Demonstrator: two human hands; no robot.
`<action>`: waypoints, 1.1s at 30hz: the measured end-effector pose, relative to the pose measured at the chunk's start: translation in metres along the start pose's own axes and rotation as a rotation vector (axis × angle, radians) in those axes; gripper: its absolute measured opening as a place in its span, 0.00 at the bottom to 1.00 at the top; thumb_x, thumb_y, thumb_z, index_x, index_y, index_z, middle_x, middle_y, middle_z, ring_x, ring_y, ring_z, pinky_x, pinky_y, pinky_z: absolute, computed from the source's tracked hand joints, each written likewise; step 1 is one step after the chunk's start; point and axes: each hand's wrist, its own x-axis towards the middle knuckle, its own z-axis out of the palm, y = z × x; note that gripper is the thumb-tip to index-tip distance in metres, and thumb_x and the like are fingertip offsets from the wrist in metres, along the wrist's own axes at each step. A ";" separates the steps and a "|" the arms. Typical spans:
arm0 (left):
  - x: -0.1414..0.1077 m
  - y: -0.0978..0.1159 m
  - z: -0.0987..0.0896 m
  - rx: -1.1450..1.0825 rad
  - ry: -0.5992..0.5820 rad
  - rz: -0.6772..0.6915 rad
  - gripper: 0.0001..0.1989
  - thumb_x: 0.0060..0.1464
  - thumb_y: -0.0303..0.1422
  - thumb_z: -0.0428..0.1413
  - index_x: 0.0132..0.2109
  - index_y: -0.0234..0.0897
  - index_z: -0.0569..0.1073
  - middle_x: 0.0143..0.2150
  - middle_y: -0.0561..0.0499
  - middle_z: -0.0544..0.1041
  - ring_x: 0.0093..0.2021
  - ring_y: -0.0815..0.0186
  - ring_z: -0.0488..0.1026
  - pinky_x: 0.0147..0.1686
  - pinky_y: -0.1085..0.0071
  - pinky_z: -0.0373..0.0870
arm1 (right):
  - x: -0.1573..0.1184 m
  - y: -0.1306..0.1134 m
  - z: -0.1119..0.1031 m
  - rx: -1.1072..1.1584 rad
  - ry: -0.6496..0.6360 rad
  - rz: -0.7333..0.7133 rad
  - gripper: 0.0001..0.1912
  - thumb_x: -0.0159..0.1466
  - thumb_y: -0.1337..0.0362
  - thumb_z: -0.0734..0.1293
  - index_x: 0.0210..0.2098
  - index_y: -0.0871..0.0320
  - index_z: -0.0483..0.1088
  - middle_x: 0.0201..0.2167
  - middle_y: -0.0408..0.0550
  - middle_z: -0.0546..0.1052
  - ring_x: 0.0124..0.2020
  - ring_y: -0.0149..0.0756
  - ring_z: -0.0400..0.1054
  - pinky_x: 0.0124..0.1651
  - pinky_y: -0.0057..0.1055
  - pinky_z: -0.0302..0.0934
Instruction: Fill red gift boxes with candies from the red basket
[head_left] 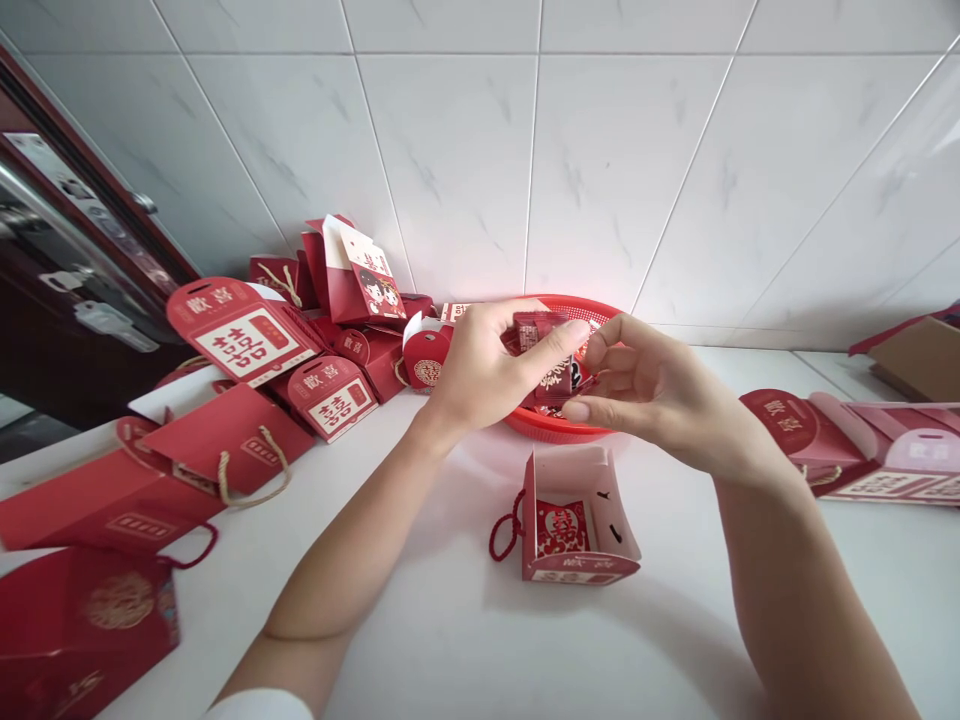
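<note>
My left hand grips a dark red candy packet between thumb and fingers, above a red plastic basket. My right hand is curled in from the other side, its thumb and fingertips at the edge of a wrapped candy packet beside the left hand's one. The hands partly hide where the packets meet. Below them stands an open red and white gift box with a dark red cord handle. Inside it lies a red patterned packet.
Several red gift boxes and bags are piled on the left of the white counter. More folded boxes and a cardboard box sit at the right. A tiled wall rises behind. A dark door stands far left.
</note>
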 end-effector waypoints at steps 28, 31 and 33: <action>0.002 0.003 -0.021 0.085 -0.640 -0.306 0.14 0.59 0.41 0.61 0.30 0.35 0.78 0.20 0.57 0.68 0.20 0.73 0.63 0.21 0.75 0.59 | -0.013 -0.006 -0.024 -0.505 -0.455 0.115 0.16 0.69 0.50 0.66 0.39 0.56 0.71 0.27 0.42 0.73 0.26 0.32 0.64 0.27 0.30 0.56; 0.003 0.001 -0.022 0.014 -0.519 -0.247 0.13 0.59 0.42 0.61 0.34 0.36 0.79 0.22 0.58 0.65 0.22 0.73 0.60 0.22 0.75 0.58 | -0.012 -0.004 -0.026 -0.383 -0.328 0.095 0.16 0.68 0.49 0.68 0.36 0.55 0.68 0.26 0.39 0.66 0.26 0.30 0.58 0.26 0.29 0.53; 0.003 0.003 -0.024 -0.003 -0.481 -0.238 0.11 0.59 0.40 0.61 0.36 0.36 0.79 0.23 0.58 0.66 0.23 0.73 0.61 0.23 0.74 0.58 | -0.010 -0.003 -0.025 -0.349 -0.266 0.082 0.16 0.66 0.50 0.70 0.34 0.55 0.65 0.27 0.38 0.63 0.27 0.30 0.56 0.26 0.30 0.52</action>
